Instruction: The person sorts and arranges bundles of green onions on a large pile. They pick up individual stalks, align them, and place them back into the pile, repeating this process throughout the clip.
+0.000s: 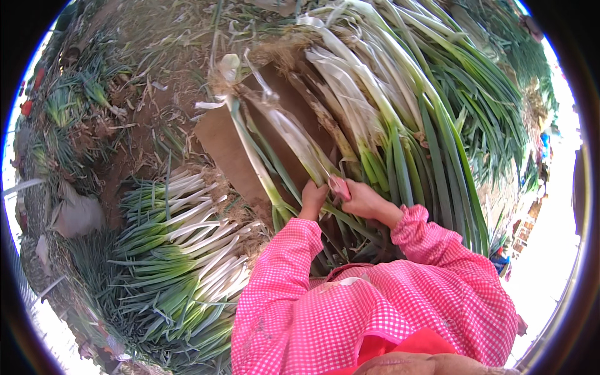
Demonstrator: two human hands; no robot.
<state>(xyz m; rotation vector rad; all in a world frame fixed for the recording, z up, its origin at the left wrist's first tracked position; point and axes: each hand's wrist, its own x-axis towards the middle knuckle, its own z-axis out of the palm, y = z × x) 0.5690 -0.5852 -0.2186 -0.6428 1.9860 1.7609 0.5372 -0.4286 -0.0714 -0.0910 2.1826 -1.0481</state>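
My left hand (314,196) grips a large green onion (300,133) where its pale stem turns green. The stalk slants away from me, its root end farthest off. Close beside it, my right hand (368,200) is closed on a small tool with a pink handle (340,188); its working end is hard to make out at the stalk. Another green onion (251,157) lies just left of the held one. To the right spreads a heap of untrimmed green onions (375,112) with dry outer skins. A brown board or sheet (229,152) lies under the stalks.
At my left lies a long row of clean white-stemmed green onions (187,262), roots toward me. Smaller bunches (61,105) rest on the littered soil (154,108) farther left, near a pale plastic bag (79,213). More leafy onions (487,98) pile up at the far right.
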